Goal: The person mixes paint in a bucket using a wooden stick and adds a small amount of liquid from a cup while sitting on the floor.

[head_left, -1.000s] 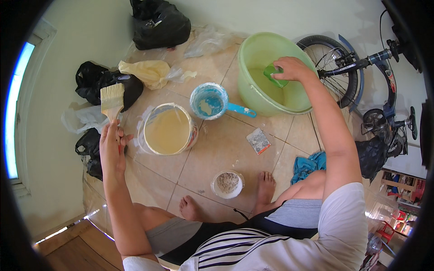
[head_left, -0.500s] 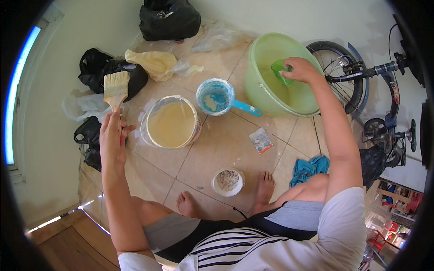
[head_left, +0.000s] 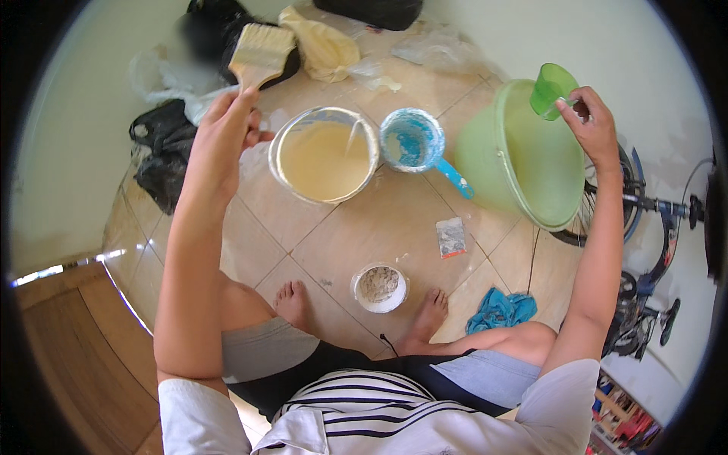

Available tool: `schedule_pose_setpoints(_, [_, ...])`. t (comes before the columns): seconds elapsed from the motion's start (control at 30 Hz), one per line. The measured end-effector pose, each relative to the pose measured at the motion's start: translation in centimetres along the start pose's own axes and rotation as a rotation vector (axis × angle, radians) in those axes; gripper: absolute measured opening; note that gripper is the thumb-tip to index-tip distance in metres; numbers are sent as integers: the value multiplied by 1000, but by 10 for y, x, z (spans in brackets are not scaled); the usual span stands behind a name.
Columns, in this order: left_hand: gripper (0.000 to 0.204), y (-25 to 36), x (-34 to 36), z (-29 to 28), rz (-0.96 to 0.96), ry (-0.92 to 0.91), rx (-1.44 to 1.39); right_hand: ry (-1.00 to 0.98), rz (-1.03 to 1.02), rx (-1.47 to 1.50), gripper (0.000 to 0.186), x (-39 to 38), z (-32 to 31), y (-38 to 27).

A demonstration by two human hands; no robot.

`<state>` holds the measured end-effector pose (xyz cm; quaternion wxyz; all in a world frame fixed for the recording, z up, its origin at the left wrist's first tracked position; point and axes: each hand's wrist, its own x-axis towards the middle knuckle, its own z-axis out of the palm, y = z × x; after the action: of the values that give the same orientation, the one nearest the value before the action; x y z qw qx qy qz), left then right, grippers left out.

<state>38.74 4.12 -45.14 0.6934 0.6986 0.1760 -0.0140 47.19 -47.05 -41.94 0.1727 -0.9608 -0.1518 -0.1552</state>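
Observation:
My left hand (head_left: 235, 125) is closed round the wooden handle of a wide paintbrush (head_left: 262, 49), whose pale, paint-coated bristles point up and away. Just right of that hand stands a bucket of cream paint (head_left: 324, 161). My right hand (head_left: 591, 125) grips a small translucent green cup (head_left: 552, 91) by its handle, held over the far rim of a large pale-green tub (head_left: 500, 144). Whether the cup holds any liquid, I cannot tell. Between bucket and tub sits a blue dipper (head_left: 412, 140) smeared with white, its handle toward the tub.
By my feet stands a small white tub of greyish lumps (head_left: 381, 288). A small packet (head_left: 451, 237) and a blue cloth (head_left: 500, 309) lie on the tiles. Black bags (head_left: 168, 155) line the left wall; a bicycle (head_left: 644, 280) stands at the right.
My right hand has lifted the green cup from inside the tub to above its rim. The brush is farther forward and right, tilted more. The whole view has shifted too.

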Motion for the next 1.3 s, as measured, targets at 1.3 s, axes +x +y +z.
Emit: schedule_pose_setpoints(1.3, [27, 2, -2, -26, 26, 43, -24, -477, -780, 15, 30, 16, 138, -260])
